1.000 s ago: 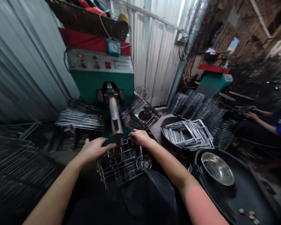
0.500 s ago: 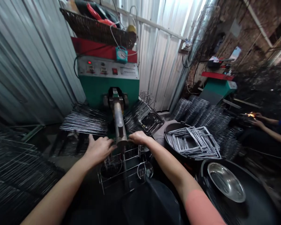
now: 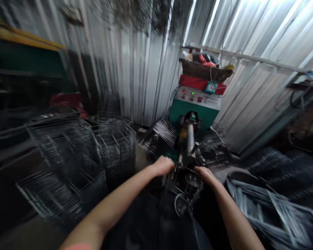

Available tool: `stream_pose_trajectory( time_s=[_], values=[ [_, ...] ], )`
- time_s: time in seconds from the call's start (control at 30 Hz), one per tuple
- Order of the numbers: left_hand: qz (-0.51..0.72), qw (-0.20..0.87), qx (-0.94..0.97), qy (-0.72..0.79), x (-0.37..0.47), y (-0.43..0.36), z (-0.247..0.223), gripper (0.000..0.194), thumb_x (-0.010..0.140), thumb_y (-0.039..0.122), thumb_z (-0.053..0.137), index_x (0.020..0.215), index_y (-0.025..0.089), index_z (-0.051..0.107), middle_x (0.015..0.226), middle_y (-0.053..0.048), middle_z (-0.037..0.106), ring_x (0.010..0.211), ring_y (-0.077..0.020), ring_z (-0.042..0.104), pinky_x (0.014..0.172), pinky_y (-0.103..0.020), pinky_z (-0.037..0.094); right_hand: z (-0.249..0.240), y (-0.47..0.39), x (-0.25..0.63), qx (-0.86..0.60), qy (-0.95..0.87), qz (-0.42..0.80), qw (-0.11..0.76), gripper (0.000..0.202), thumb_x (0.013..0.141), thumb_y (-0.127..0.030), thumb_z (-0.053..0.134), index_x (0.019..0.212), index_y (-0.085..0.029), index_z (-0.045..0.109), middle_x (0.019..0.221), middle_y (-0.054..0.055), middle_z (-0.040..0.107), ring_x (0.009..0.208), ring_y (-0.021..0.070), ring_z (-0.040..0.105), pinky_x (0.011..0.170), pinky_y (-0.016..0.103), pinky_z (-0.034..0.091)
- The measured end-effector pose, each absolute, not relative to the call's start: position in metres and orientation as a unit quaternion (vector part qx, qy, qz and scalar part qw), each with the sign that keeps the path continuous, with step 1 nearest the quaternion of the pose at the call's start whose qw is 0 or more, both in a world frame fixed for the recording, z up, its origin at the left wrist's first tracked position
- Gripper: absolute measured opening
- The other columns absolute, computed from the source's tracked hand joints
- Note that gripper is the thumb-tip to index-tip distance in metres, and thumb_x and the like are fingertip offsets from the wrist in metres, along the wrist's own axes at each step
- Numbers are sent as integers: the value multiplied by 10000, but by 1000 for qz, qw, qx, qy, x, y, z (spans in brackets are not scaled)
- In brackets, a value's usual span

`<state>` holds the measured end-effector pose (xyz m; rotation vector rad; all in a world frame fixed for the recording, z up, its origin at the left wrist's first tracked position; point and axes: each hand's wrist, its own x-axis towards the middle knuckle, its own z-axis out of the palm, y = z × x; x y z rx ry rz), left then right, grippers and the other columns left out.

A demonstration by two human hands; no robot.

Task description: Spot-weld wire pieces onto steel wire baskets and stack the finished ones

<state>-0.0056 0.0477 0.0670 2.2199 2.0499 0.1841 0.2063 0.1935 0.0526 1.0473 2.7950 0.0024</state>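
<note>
My left hand (image 3: 163, 166) is closed, knuckles up, just left of the lower end of a welding machine's metal arm (image 3: 190, 136). My right hand (image 3: 205, 174) is closed on the other side, its fingers toward the dark metal parts under that arm. Blur and shadow hide what either hand grips. Between and below them are round metal discs (image 3: 181, 204). Behind stands the green welding machine (image 3: 197, 110), with one red and one green light lit on its panel.
Stacked wire racks (image 3: 65, 156) stand to the left. Bundled wire rods (image 3: 165, 131) lie beside the machine. Rectangular wire frames (image 3: 273, 211) rest in a dark round basin at right, with more coiled stacks (image 3: 299, 170) behind. A basket (image 3: 206, 69) sits above the machine.
The view has swung left, so the machine sits farther right and smaller. A green light is now lit. My left hand's fingers are more closed; the wire rack beneath the hands no longer shows clearly.
</note>
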Motion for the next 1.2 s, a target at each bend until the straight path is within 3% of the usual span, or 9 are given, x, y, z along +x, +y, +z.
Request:
stream_pose_trajectory(
  time_s=[0.17, 0.33, 0.43, 0.87, 1.03, 1.2],
  values=[
    [101, 74, 686, 717, -64, 9, 51, 349, 898, 279, 430, 1118, 225, 696, 1203, -124, 696, 1137, -280, 626, 1015, -429, 455, 52, 179, 199, 364, 926, -66, 80, 237, 1013, -315, 504, 926, -201, 693, 887, 35, 709, 799, 128, 613, 687, 213, 361],
    [69, 137, 671, 725, -88, -13, 4, 460, 856, 419, 418, 1208, 266, 670, 1286, -73, 683, 1190, -283, 607, 1059, -428, 423, 36, 180, 206, 350, 927, -129, 36, 225, 1009, -296, 524, 946, -172, 701, 857, 32, 700, 753, 124, 572, 669, 213, 337],
    [48, 176, 652, 736, -93, -25, -26, 531, 848, 454, 384, 1250, 241, 658, 1323, -101, 664, 1197, -292, 615, 1044, -434, 444, 31, 178, 208, 346, 930, -119, 28, 241, 1017, -318, 518, 977, -171, 705, 887, 42, 710, 774, 133, 581, 684, 219, 339],
    [-19, 269, 614, 741, -90, -15, -112, 562, 825, 409, 370, 1279, 236, 652, 1365, -156, 625, 1246, -357, 593, 1018, -557, 449, 17, 191, 213, 327, 927, -183, -10, 221, 1007, -304, 544, 1025, -149, 699, 908, 47, 711, 802, 135, 595, 718, 220, 368],
    [-20, 287, 605, 743, -92, -18, -129, 554, 849, 405, 351, 1292, 249, 644, 1409, -158, 590, 1282, -375, 560, 1017, -595, 442, 11, 195, 212, 305, 922, -236, -36, 195, 995, -255, 543, 981, -132, 694, 877, 23, 689, 776, 114, 562, 724, 204, 382],
    [-35, 298, 584, 754, -95, -28, -143, 587, 852, 382, 346, 1340, 190, 611, 1410, -184, 581, 1279, -384, 561, 1028, -614, 434, 3, 196, 212, 295, 911, -278, -76, 179, 966, -269, 583, 887, -145, 685, 808, 7, 671, 750, 121, 569, 707, 211, 402]
  ],
)
